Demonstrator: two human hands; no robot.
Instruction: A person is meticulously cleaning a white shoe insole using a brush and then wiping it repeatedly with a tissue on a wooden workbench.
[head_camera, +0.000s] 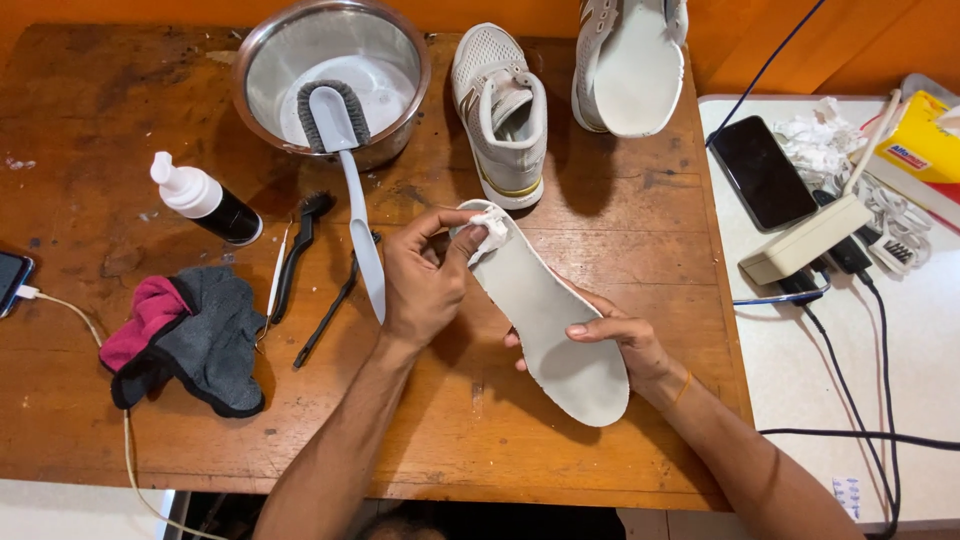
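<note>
Scuffed wood table (120, 120), left hand (425, 285) w/ crumpled tissue (488, 228), flat insole (550, 315)

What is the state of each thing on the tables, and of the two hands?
Insole: held above the table, lying flat.
Left hand: pinching a white wipe on the insole's end.
Right hand: gripping the insole.
Metal bowl: holds soapy water and a grey brush.
Near shoe: upright.
Far shoe: sole turned up.
Bottle: lying down, capped.
Phone: screen dark.

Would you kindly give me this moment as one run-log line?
left hand: presses white wad on insole | right hand: holds insole | nearby: long-handled brush in metal bowl
</note>
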